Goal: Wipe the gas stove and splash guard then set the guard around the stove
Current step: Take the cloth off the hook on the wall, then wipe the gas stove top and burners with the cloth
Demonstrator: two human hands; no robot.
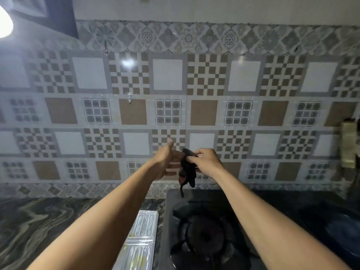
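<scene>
A black gas stove point(214, 199) sits on the counter at lower right, with its left burner point(205, 235) and pan support in view. A silver foil splash guard point(139, 242) lies flat on the counter just left of the stove. Both my arms reach forward above the stove's back edge. My right hand point(207, 161) pinches a dark cloth point(188, 171) that hangs down with a reddish patch. My left hand point(165, 162) is beside the cloth with fingers spread, and its fingertips touch the cloth's top.
A patterned tile wall point(175, 106) rises directly behind the stove. The marbled dark counter point(48, 221) extends to the left. A pale object point(348, 145) hangs on the wall at the far right. A bright lamp point(4, 24) glares at top left.
</scene>
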